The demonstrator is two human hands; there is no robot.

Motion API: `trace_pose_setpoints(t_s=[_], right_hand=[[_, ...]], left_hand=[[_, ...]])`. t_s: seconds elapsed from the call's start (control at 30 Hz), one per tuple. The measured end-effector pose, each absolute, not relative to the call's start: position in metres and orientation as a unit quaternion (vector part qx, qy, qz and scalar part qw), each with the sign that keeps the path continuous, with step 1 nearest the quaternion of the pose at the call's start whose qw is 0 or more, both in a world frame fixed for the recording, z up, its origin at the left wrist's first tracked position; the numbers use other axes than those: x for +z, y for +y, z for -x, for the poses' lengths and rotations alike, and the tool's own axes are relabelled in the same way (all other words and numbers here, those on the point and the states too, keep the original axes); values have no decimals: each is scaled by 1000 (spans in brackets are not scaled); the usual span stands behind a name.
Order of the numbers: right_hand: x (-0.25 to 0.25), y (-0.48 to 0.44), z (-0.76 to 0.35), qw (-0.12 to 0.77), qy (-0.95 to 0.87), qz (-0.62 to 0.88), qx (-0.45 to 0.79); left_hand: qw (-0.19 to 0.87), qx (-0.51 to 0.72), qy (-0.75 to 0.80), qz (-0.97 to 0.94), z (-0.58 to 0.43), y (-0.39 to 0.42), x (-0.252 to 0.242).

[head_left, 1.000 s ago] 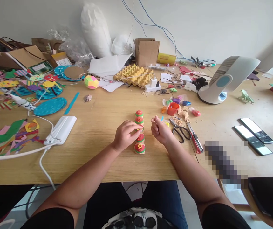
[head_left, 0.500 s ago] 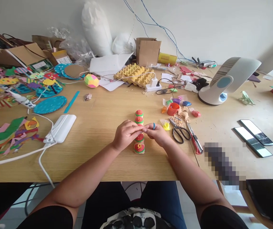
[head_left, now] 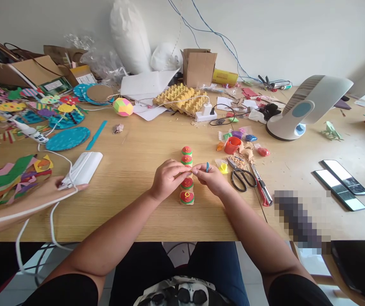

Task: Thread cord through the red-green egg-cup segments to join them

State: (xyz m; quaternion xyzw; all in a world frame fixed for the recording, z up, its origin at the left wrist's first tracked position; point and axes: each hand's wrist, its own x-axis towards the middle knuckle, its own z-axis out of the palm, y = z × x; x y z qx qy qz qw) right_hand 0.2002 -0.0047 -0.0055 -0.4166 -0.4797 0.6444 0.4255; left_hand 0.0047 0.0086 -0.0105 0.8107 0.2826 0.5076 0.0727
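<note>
A row of small red and green clay-topped caps (head_left: 187,175) runs away from me on the wooden table (head_left: 137,199). My left hand (head_left: 168,178) is closed, its fingertips pinching at the middle piece of the row. My right hand (head_left: 212,178) is also closed and meets the left one over the same piece; a small blue bit (head_left: 207,166) sticks up between its fingers. What the fingertips pinch is too small to name.
Scissors (head_left: 240,175) and a red box cutter (head_left: 261,186) lie right of my hands, beyond them bits of coloured clay (head_left: 237,141) and a desk fan (head_left: 303,107). At left another person's hand (head_left: 46,189) rests by a white device (head_left: 83,168) and its cable. Coloured paper cut-outs (head_left: 13,174) cover the left side.
My right hand came in from the right to meet my left hand over the row. Another person's hand and forearm have come in at the left, by the white device.
</note>
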Motion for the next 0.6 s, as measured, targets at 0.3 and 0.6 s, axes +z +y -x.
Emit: trace_pose_setpoints(t_s=[0.3, 0.6], right_hand=[[-5, -5, -199, 447, -434, 400, 672], [-5, -3, -201, 488, -425, 434, 628]], left_hand=[[68, 496, 296, -814, -4, 10, -11], [66, 494, 316, -807, -6, 9, -10]])
